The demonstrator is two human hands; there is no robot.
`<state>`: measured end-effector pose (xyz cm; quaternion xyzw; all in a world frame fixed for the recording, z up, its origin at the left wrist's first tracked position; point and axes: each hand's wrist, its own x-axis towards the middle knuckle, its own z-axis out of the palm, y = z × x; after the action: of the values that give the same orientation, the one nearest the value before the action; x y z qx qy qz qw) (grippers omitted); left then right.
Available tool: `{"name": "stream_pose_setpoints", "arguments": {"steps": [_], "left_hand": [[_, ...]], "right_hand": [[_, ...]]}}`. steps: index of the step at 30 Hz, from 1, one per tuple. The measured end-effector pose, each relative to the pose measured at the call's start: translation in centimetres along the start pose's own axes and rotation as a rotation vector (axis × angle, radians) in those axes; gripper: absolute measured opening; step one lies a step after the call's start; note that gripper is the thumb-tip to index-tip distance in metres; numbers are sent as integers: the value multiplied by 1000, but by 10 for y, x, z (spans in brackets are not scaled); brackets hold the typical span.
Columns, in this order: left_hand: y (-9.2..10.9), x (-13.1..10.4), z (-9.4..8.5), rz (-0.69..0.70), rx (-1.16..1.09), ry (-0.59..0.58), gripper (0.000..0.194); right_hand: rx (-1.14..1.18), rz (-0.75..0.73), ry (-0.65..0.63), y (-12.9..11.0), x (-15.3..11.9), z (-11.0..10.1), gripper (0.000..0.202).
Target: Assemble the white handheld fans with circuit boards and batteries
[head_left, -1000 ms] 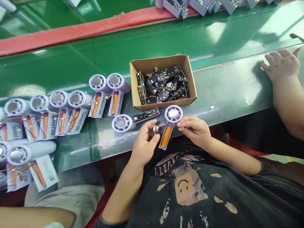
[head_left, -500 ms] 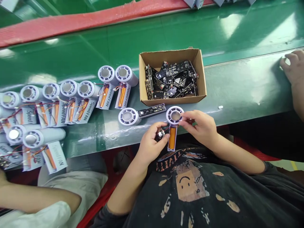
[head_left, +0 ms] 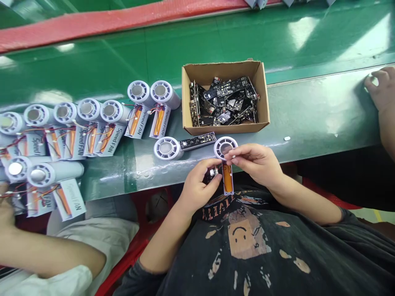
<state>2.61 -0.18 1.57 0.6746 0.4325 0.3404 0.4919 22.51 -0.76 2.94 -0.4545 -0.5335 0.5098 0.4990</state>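
Note:
In front of me a lavender handheld fan (head_left: 218, 149) has its handle open, with an orange battery (head_left: 228, 181) inside. My left hand (head_left: 199, 181) is closed around a small black circuit board (head_left: 211, 174) just left of the handle. My right hand (head_left: 254, 161) pinches a tiny white connector (head_left: 233, 156) at the fan head's lower right edge; wires there are mostly hidden by fingers. Farther left lies another fan (head_left: 166, 148) with a black circuit board (head_left: 197, 142) along its handle.
A cardboard box (head_left: 226, 130) of loose circuit boards stands behind my hands. Several open fans (head_left: 63, 112) fill the left side. A small white piece (head_left: 287, 138) lies right. Co-workers' hands (head_left: 382, 88) show at the right and at the far left (head_left: 4, 209).
My right fingers have shifted slightly left across the fan head, and the white connector now shows between them. The fan's handle has swung a little to the right. The left co-worker's hand has moved up.

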Motion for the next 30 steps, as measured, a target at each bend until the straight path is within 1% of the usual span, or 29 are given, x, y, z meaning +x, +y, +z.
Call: {"name": "stream_pose_setpoints", "arguments": {"steps": [2,4,6,8,10,13,16,19,22,26,30], "left_hand": [[-3,-2,1,-149,-234,42,28],[-3,-3,1,-279,-471,24,27],[-1,-2,1,-366,-609,-8,27],[2,-2,1,-412,-647,-4,28],[4,-2,1,-425,-626,8,28],[4,-4,1,-398,-588,6,28],[4,-6,2,-367,-581,3,27],[4,-7,3,-370,-585,0,27],[6,-9,4,-388,-596,8,27],[6,-9,6,-376,-580,51,27],[6,-8,7,-334,-527,132,26]], "right_hand": [[-261,-178,-61,-3,2,1,10],[-476,-337,-125,-6,3,4,14],[-635,-428,-132,-8,3,8,17],[-746,-464,-120,-9,2,11,16],[-799,-484,-122,-8,1,13,15],[-818,-503,-110,-7,1,14,15],[-831,-473,-102,-6,1,17,14],[-875,-439,-99,-5,1,20,17],[-887,-457,-62,-3,1,23,18],[-877,-499,-28,0,1,25,17],[-874,-534,-4,3,0,25,17]]}}
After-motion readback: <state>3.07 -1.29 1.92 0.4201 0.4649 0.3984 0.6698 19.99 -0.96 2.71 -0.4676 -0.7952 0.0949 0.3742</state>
